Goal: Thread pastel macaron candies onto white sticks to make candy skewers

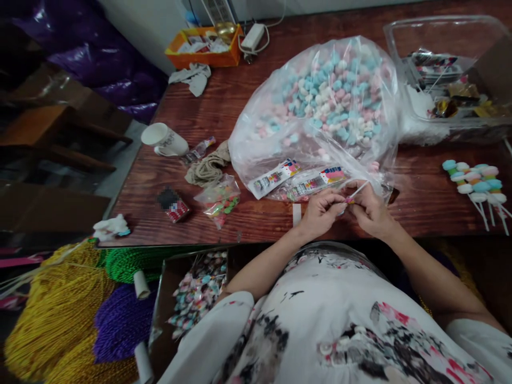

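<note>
Near the table's front edge my left hand (323,212) and my right hand (370,209) meet, fingers pinched. A thin white stick (361,189) slants up from my right fingers. Between the hands is a small pink and yellow piece (350,200), with a bit of pale blue below it at my left fingertips. Just behind them lies a large clear bag (320,96) of pink, white and blue candies, with printed packets (274,178) on its front. Several candy skewers on white sticks (478,181) lie at the right.
On the table (160,176) are a white mug (165,140), a cloth (210,168), a small bag of coloured pieces (220,200), a dark red box (174,205), an orange tray (204,58) and a clear bin (444,121). Below left, a box holds wrapped candies (200,293).
</note>
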A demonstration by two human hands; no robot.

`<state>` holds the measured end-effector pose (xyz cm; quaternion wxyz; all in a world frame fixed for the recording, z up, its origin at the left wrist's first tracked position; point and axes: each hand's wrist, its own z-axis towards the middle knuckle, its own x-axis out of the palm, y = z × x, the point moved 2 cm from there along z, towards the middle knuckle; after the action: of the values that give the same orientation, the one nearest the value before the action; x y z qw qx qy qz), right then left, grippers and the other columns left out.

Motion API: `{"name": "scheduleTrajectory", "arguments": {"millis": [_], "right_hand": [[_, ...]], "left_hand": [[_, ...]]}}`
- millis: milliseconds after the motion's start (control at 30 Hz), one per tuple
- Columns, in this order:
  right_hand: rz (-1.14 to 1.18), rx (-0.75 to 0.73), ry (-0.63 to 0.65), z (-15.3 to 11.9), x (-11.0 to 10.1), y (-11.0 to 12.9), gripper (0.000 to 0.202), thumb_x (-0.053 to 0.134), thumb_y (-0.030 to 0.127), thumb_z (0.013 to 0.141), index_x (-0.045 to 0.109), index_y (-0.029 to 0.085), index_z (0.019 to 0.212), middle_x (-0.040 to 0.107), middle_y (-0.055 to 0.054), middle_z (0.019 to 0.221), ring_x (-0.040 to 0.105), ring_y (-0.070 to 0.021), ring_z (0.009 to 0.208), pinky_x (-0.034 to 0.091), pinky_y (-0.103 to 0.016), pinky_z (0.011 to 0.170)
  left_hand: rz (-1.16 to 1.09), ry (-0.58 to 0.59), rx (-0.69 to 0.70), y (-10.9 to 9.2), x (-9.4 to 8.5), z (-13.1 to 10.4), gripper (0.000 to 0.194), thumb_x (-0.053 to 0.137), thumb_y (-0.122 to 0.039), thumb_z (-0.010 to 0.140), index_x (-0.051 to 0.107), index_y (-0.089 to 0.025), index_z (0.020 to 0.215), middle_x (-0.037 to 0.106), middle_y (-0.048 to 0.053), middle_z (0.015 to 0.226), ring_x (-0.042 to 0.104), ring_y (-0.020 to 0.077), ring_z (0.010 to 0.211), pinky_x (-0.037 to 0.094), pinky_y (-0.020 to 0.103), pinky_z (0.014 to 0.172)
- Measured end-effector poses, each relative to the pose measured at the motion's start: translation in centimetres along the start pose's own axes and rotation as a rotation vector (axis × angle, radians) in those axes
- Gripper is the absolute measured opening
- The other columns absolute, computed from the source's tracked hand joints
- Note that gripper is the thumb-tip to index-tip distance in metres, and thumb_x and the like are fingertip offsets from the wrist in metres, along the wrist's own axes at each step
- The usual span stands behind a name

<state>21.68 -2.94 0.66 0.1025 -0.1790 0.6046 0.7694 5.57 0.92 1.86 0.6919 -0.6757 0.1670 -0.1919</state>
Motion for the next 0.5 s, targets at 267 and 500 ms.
{"name": "scheduleTrajectory", "arguments": {"millis": [267, 500], "right_hand": [[0.153, 0.153, 0.103, -1.4, -1.4, -0.8, 0.013, 0.059, 0.03, 0.088, 0.063, 0.019, 0.083, 0.062, 0.002, 0.066, 0.052, -0.0094, 0.055, 0.042, -0.022, 0.053], [-0.069, 0.054, -0.241, -3.4, -3.3, 0.7, 0.008, 0.062, 0.022, 0.086, 0.068, 0.022, 0.08, 0.064, 0.002, 0.067, 0.058, -0.0122, 0.059, 0.046, -0.024, 0.055]], "left_hand": [[-0.161, -0.036, -0.135, 1.3, -0.2, -0.1, 0.012, 0.073, -0.03, 0.073, 0.072, -0.019, 0.072, 0.064, 0.001, 0.078, 0.057, 0.012, 0.077, 0.047, 0.027, 0.078], [-0.313, -0.1, -0.369, 1.8, 0.6, -0.1, 0.028, 0.077, -0.039, 0.07, 0.073, -0.018, 0.087, 0.065, 0.0, 0.071, 0.053, 0.0062, 0.056, 0.038, 0.019, 0.051]]}}
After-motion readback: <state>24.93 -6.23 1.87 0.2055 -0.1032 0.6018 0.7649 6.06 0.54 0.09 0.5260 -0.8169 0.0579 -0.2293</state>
